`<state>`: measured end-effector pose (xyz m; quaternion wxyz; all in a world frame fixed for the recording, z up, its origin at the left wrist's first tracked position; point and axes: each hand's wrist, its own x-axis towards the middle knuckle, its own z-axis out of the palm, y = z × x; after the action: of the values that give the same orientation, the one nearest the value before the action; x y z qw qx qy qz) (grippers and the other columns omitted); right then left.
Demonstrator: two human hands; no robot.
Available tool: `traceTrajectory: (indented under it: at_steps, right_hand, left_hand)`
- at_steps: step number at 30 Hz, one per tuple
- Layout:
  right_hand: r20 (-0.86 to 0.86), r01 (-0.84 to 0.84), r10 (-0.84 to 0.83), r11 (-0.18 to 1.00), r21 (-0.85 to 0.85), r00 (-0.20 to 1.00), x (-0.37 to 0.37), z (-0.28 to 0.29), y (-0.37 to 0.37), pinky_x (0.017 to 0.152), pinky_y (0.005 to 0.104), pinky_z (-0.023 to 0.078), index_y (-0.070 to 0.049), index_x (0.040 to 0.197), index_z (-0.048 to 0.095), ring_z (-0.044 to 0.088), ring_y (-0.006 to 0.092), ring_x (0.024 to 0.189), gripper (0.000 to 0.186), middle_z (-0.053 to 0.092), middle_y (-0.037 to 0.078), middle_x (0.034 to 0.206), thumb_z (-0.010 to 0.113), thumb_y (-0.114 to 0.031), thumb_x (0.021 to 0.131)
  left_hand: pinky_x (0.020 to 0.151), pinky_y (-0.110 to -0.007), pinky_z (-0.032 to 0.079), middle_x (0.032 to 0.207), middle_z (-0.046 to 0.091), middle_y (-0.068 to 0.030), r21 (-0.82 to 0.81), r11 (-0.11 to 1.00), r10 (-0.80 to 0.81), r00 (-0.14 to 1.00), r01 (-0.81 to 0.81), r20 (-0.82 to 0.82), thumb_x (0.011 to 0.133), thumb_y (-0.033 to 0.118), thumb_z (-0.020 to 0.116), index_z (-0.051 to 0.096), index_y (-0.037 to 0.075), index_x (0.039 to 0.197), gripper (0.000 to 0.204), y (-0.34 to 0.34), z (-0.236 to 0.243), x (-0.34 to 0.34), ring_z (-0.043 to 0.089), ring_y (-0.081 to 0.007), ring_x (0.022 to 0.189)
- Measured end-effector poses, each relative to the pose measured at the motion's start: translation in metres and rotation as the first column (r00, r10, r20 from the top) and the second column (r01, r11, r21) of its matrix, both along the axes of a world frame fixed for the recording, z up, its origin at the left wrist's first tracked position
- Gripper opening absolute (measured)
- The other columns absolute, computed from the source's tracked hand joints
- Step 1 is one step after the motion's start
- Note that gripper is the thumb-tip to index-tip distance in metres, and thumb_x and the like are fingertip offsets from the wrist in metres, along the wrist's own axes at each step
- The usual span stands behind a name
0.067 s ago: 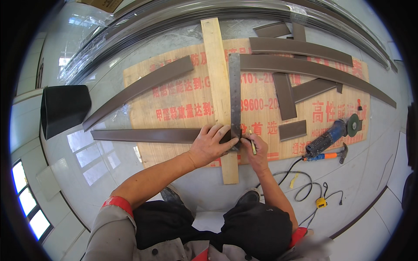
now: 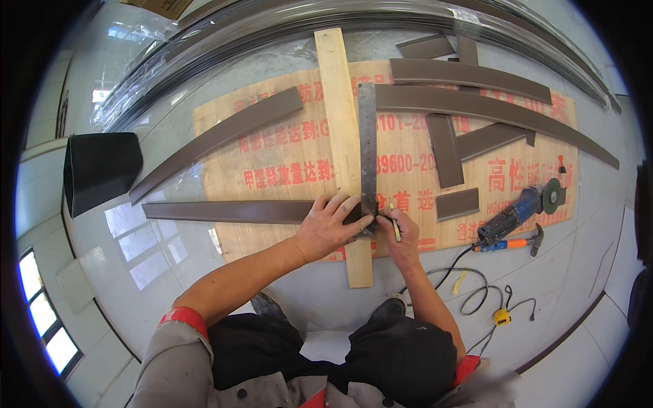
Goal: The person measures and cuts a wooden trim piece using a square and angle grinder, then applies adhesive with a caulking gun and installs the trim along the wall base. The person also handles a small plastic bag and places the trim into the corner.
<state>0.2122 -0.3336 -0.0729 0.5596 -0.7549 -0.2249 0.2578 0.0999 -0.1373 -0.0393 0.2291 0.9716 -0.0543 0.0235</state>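
Observation:
A brown trim strip (image 2: 231, 211) lies crosswise on a narrow wooden board (image 2: 335, 88). Across its right end stands a dark metal square (image 2: 367, 139), its long marked blade pointing away from me. My left hand (image 2: 328, 223) presses down at the strip's end, thumb and fingers closed on the lower part of the square. Just to the right, my right hand (image 2: 404, 236) pinches a slim yellowish pencil (image 2: 397, 232), with its fingertips close to the square's lower edge. The pencil's lower end and the square's short arm are partly hidden by my fingers.
Under the work lies a plywood sheet (image 2: 286, 146) with red print. More brown strips (image 2: 469, 102) and short offcuts (image 2: 457, 204) lie right. An angle grinder (image 2: 513, 216), a hammer (image 2: 520, 243) and a cord (image 2: 469, 289) are at right; a black bin (image 2: 102, 170) stands left.

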Motion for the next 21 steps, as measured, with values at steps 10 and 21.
traceTrajectory:
  at_steps: [10, 21]
  right_hand:
    - [-0.068, 0.021, -0.021, 1.000, -0.007, 0.997, -0.001, -0.004, -0.001, 0.079, 0.0303, 0.055, 0.001, 0.103, 0.069, 0.070, 0.0173, 0.087, 0.010, 0.073, 0.011, 0.093, 0.070, 0.002, 0.093]
    - [-0.111, -0.002, 0.004, 1.000, 0.011, 0.994, 0.001, -0.010, -0.004, 0.082, 0.0309, 0.058, 0.002, 0.102, 0.068, 0.073, 0.0180, 0.093, 0.011, 0.075, 0.013, 0.096, 0.067, 0.008, 0.092]
  left_hand:
    - [0.095, -0.049, 0.041, 0.139, 0.050, -0.0147, 0.052, 0.999, -0.007, 1.000, 0.005, 0.028, 0.066, 0.032, 0.087, 0.061, 0.028, 0.137, 0.076, -0.001, -0.004, -0.001, 0.050, -0.0334, 0.127]
    - [0.099, -0.050, 0.040, 0.141, 0.049, -0.0172, 0.046, 0.999, -0.023, 1.000, 0.024, -0.016, 0.067, 0.032, 0.086, 0.060, 0.025, 0.138, 0.076, -0.001, 0.000, 0.001, 0.049, -0.0344, 0.129]
